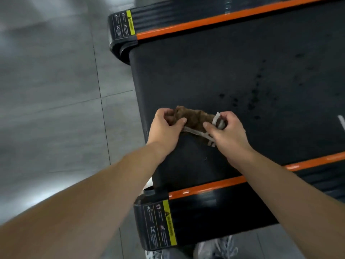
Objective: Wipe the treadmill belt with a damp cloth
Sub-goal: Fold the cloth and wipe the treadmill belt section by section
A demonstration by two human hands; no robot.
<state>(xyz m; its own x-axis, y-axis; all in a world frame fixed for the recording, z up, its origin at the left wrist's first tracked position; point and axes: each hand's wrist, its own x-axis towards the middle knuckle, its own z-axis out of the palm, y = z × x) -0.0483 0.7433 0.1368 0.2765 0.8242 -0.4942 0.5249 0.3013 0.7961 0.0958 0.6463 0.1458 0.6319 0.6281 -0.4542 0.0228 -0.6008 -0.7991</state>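
grey floor tiles [56,90] lie beside the black treadmill belt [224,71], which is edged by orange strips [205,187]. over the belt's end, the left hand [166,129] and right hand [229,133] pinch a bunched brown cloth [194,118] with pale stripes, fingers [206,125] curled into it. yellow-edged warning labels [169,223] on the side rails are too blurred to read.

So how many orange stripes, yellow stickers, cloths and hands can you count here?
Orange stripes: 2
Yellow warning stickers: 2
Brown cloth: 1
Hands: 2
Total: 7
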